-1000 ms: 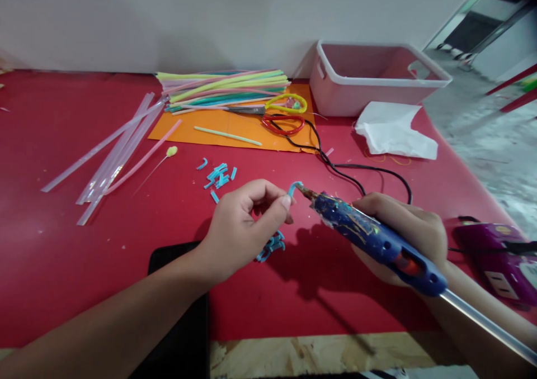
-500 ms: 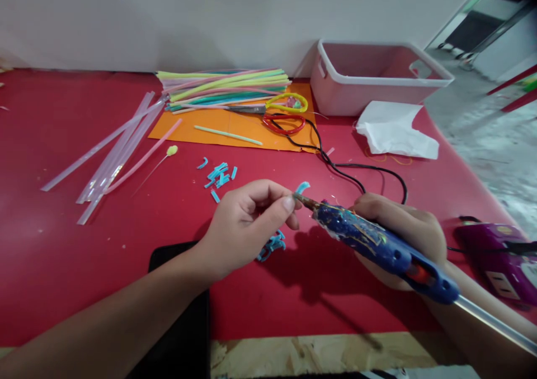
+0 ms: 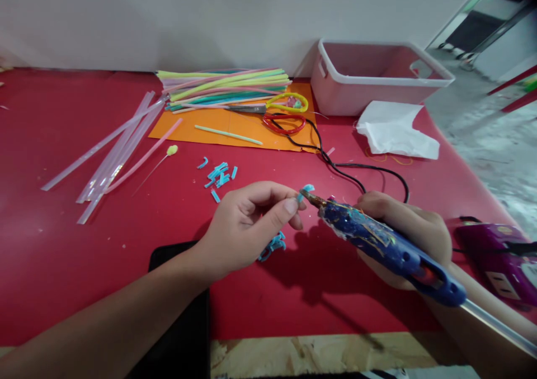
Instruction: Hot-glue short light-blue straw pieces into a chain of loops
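My left hand (image 3: 251, 222) pinches a short blue pipe cleaner piece (image 3: 309, 188) between thumb and index finger. Wrapped around a blue, glue-smeared hot glue gun (image 3: 369, 236) is my right hand (image 3: 413, 231). The gun's metal nozzle points left and meets the blue piece at my left fingertips. A clear glue stick (image 3: 495, 324) sticks out of the gun's rear. Cut blue pieces (image 3: 218, 175) lie on the red tabletop beyond my left hand, and a second cluster of curled blue pieces (image 3: 274, 246) is partly hidden beneath that hand.
Pipe cleaners (image 3: 226, 85) and scissors (image 3: 257, 109) lie on an orange sheet (image 3: 180, 130). Clear sticks (image 3: 113, 144) are at left. A plastic bin (image 3: 356, 96), white paper (image 3: 394, 130), black cord (image 3: 373, 168) and purple power box (image 3: 495, 250) occupy the right. A black flat object (image 3: 184, 323) lies under my left forearm.
The glue gun and my right hand have shifted slightly right. The nozzle has moved from my left fingertips along the blue piece towards its upper end. My left hand has barely moved.
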The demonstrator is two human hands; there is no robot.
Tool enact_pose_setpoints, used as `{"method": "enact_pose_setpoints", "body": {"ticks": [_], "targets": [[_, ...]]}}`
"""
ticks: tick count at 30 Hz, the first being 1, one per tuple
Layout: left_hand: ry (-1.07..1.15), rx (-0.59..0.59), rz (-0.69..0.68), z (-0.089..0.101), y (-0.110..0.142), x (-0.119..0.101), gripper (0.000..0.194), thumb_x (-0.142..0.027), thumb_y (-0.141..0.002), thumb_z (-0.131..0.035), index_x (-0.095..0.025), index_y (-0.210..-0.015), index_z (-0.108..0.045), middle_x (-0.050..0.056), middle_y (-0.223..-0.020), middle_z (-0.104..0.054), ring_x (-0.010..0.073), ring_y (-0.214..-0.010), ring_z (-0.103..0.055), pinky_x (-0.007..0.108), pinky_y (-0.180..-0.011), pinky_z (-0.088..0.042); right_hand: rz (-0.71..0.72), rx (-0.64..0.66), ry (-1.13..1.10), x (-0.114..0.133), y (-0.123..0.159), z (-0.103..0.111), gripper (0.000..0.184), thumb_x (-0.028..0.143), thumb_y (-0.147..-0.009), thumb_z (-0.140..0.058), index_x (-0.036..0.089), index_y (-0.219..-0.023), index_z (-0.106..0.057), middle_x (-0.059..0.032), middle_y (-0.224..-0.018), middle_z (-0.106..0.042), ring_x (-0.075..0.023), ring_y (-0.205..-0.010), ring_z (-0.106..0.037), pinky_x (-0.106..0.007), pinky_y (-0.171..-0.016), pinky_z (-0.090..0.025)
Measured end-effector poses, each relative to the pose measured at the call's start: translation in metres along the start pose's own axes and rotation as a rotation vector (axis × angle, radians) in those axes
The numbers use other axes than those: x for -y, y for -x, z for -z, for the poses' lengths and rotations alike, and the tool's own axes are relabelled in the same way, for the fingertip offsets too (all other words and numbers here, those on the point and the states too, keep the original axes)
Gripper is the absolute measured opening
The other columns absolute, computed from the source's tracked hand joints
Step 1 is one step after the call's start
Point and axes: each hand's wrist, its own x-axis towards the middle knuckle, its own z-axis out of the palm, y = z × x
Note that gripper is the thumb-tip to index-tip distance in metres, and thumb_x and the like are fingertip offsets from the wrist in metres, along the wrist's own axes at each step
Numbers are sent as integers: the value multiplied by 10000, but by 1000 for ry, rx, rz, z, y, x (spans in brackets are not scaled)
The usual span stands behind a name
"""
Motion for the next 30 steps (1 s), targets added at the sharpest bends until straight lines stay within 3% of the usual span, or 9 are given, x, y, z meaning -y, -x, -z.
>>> {"method": "enact_pose_setpoints", "body": {"ticks": [9,30], "targets": [[30,14,-28,1,0,2,91,-215,-943,-658,-173,-898,-724,-23,-741,-726,59,-690,-668,112,-651,-557,83,-12,2,-3,-2,1,240,160,-796,-646,240,-1010,-576,-12,-783,-610,-160,-673,-605,-304,-602,-486],[-78,26,-14,2,2,1,148,-308,-950,-649,-177,-909,-703,29,-803,-736,120,-724,-697,182,-640,-572,171,-29,11,3,-8,3,232,86,-788,-610,193,-987,-557,3,-716,-562,-130,-633,-549,-288,-602,-465]]}}
